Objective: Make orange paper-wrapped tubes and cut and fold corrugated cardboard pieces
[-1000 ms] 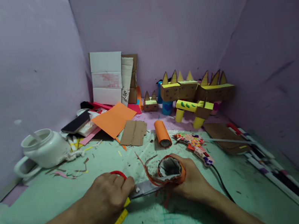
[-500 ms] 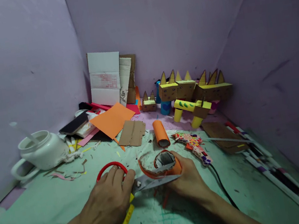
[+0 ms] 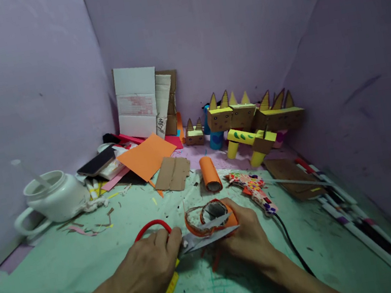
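Note:
My left hand (image 3: pixel 149 269) is wrapped round the handles of large scissors (image 3: pixel 203 239), one handle red and the other yellow. Their blades are apart, one reaching into the opening of an orange paper-covered roll (image 3: pixel 231 218) and the other passing along its near side. Closed round that roll is my right hand (image 3: pixel 246 230); its fingertips are partly hidden. A curled strip (image 3: pixel 192 222) with an orange outside loops off the roll's left side. Beyond it, a second orange roll (image 3: pixel 209 173) lies on the green table cover (image 3: pixel 69 267).
A patterned glue gun (image 3: pixel 253 189) with a black cable lies right of the rolls. Markers (image 3: pixel 363 233) line the right side. A white pot (image 3: pixel 56 197) stands left. Orange paper (image 3: pixel 148 155), cardboard (image 3: pixel 173 174) and yellow-topped cardboard figures (image 3: pixel 235 117) are at the back.
My left hand and the scissors' handles have shifted slightly right and down. The curled strip sits closer to the roll. My right hand has barely moved.

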Motion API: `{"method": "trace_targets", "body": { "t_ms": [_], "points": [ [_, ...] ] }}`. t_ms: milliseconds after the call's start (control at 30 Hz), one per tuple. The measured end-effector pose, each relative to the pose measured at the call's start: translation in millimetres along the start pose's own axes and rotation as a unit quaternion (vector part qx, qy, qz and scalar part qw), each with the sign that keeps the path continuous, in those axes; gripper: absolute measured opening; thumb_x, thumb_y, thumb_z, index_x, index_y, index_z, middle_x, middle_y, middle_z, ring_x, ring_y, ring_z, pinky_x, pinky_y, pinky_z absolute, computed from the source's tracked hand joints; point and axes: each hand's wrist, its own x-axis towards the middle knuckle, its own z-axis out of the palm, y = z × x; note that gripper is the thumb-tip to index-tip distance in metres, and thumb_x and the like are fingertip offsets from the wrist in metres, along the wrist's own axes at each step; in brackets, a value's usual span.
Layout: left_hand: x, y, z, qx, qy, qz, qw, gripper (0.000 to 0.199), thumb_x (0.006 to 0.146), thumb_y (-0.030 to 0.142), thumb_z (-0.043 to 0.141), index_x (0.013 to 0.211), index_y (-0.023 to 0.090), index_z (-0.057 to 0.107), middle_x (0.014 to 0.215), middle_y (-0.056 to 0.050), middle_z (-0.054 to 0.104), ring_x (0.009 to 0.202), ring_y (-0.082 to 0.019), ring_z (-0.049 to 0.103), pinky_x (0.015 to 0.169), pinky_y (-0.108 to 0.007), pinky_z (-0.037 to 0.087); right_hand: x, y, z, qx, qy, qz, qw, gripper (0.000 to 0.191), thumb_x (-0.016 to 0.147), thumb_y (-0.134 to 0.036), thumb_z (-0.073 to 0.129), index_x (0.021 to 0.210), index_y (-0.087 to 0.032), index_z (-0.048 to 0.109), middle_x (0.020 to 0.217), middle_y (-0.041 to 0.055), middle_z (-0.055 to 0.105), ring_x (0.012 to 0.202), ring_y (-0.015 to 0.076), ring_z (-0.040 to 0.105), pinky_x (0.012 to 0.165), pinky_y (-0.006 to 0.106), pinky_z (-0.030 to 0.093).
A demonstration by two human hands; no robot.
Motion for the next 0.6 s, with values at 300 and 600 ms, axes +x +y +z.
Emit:
{"method": "trace_targets", "body": {
  "t_ms": [300, 600],
  "points": [
    [3.0, -5.3, -3.2, -0.07, -0.053, 0.005, 0.996, 0.036, 0.066, -0.006, 0.034, 0.091, 0.02, 0.041, 0.067, 0.0, 0.056, 0.055, -0.019, 0.055, 0.048, -0.028, 0.042, -1.6, 7.5, 3.6, 0.016, 0.024, 0.027, 0.999, 0.03, 0.056, -0.015, 0.065, 0.085, -0.021, 0.06, 0.072, 0.0007, 0.066, 0.062, 0.0188, 0.059, 0.058, 0.03, 0.047],
    [20.7, -7.2, -5.4, -0.089, -0.09, -0.03, 0.992, 0.027, 0.072, -0.003, 0.035, 0.083, 0.02, 0.045, 0.068, 0.0, 0.056, 0.059, -0.018, 0.055, 0.051, -0.027, 0.043, 3.6, 12.8, -1.3, -0.05, 0.053, 0.032, 0.997, 0.031, 0.054, -0.012, 0.056, 0.085, -0.02, 0.058, 0.069, -0.0001, 0.062, 0.06, 0.0179, 0.055, 0.058, 0.03, 0.043]
  ]
}}
